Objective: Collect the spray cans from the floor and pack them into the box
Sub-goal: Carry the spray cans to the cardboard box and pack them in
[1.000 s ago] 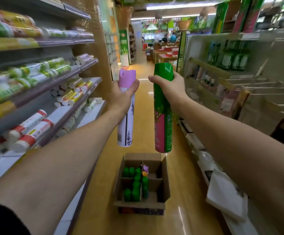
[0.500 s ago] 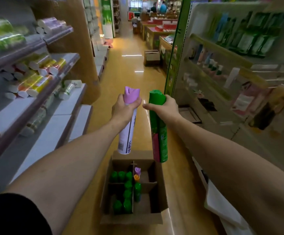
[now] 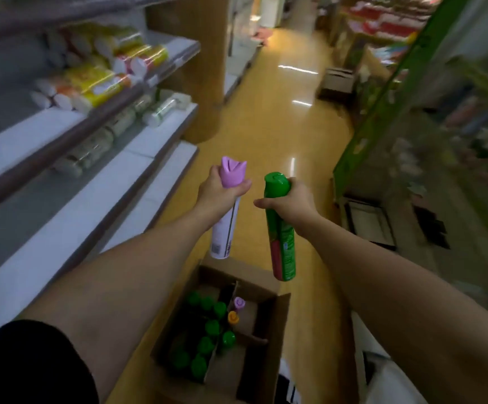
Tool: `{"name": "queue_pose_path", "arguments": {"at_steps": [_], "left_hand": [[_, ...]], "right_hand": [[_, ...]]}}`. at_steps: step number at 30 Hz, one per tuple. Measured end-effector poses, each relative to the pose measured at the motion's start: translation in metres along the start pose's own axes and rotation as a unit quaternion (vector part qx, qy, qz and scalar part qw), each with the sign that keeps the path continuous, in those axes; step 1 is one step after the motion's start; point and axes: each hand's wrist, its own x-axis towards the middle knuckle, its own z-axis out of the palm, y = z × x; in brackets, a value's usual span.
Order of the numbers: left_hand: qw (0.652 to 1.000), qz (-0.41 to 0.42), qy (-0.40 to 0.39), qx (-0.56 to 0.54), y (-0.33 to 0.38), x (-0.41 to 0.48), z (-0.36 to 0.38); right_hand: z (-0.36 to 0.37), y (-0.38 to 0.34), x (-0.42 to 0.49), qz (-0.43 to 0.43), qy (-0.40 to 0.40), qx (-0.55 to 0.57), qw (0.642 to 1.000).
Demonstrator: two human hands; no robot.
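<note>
My left hand [image 3: 218, 196] grips a white spray can with a purple cap [image 3: 226, 228] near its top, held upright. My right hand [image 3: 292, 204] grips a tall green spray can [image 3: 282, 246] just below its cap. Both cans hang above the far edge of an open cardboard box [image 3: 277, 325] on the floor. Inside the box, cardboard dividers separate several green-capped cans [image 3: 205, 336], a purple-capped can [image 3: 239, 303] and an orange-capped one [image 3: 232, 317]. The right-hand compartments look unfilled.
Shop shelves [image 3: 97, 158] with lying cans and bottles run along the left. A green-edged rack [image 3: 383, 112] with goods stands on the right. The yellow aisle floor [image 3: 280, 118] stretches ahead, with another carton [image 3: 337, 83] farther down. White bags [image 3: 391, 383] lie beside the box.
Both hands have come down and nearer with their cans, and the view has tilted down and closed in, so the box now sits larger below them.
</note>
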Motion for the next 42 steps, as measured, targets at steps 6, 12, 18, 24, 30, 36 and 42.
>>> {"name": "queue_pose_path", "arguments": {"at_steps": [6,12,18,24,30,36,42], "left_hand": [[0.986,-0.095,0.139,0.001,-0.046,0.017,0.006],[0.951,-0.173,0.256,-0.007,-0.072,-0.012,-0.001],[0.931,-0.195,0.307,-0.022,-0.089,-0.038,-0.005],[0.913,-0.224,0.339,-0.033,-0.112,-0.051,0.023],[0.864,-0.299,0.403,-0.042,-0.136,-0.038,0.051],[0.749,-0.387,0.529,-0.097,-0.159,-0.047,0.125],[0.67,-0.434,0.594,-0.104,-0.186,-0.071,0.224]], "right_hand": [[0.049,0.02,0.09,-0.046,-0.146,-0.044,0.987],[0.092,0.009,0.125,-0.11,-0.277,-0.093,0.95],[0.111,0.011,0.124,-0.188,-0.325,-0.138,0.917],[0.118,0.041,0.134,-0.226,-0.33,-0.168,0.901],[0.162,0.057,0.179,-0.312,-0.402,-0.29,0.811],[0.202,0.09,0.21,-0.396,-0.506,-0.332,0.691],[0.215,0.136,0.214,-0.428,-0.532,-0.333,0.65]]}}
